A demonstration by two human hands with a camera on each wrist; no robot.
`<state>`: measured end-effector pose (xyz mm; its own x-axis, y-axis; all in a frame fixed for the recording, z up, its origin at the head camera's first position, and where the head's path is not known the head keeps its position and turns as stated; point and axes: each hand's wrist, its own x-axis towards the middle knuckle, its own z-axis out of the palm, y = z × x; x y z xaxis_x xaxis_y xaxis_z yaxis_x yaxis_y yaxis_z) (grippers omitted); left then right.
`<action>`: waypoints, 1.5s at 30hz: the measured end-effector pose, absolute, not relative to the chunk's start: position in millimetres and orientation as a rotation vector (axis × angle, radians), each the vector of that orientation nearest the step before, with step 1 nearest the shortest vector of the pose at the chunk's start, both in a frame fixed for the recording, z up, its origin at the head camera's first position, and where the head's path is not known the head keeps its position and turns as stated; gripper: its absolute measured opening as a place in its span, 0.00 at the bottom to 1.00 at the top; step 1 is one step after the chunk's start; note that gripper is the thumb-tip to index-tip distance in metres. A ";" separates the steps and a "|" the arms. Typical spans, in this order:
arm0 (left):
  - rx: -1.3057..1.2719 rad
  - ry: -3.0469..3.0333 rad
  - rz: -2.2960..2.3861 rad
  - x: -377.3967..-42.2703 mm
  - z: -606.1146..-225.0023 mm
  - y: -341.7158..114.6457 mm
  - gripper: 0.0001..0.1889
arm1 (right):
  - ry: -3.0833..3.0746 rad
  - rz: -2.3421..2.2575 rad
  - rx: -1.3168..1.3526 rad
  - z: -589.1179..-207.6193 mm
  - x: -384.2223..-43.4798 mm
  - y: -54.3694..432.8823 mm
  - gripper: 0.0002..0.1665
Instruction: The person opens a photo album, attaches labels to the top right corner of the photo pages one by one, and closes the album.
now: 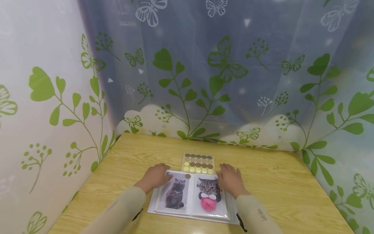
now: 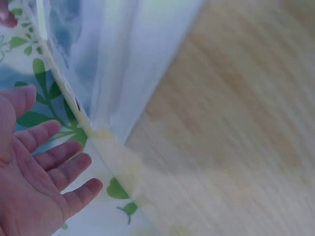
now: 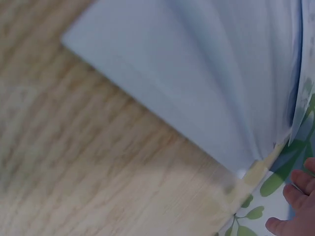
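An open photo album [image 1: 191,195] lies on the table, a grey cat photo [image 1: 174,195] on its left page and a tabby cat with a pink ball [image 1: 208,195] on its right. One round brown sticker [image 1: 187,176] sits at the left page's top inner corner. My left hand [image 1: 155,177] is at the album's upper left edge, its thumb over the page; its fingers are extended in the left wrist view. At the upper right edge, my right hand [image 1: 232,178] has its fingers loosely straight. Loose page edges [image 3: 236,64] fan up in the right wrist view.
Just behind the album lies a sheet of round stickers [image 1: 198,162] in brown and gold rows. The wooden table [image 1: 271,182] meets curtains [image 1: 193,78] printed with leaves and butterflies at its back and sides.
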<state>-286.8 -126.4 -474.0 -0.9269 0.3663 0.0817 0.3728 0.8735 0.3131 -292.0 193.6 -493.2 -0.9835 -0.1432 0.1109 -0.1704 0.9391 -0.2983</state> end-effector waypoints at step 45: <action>-0.122 -3.119 -0.630 -334.5 -500.0 -47.1 0.20 | -3.155 0.645 0.031 -510.0 -312.4 175.9 0.31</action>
<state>-334.5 -47.1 -500.0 -0.9962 0.0831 -0.0266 0.0663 0.9187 0.3892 -312.4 175.9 -510.0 -0.9967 -0.0349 -0.0731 -0.0034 0.9197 -0.3925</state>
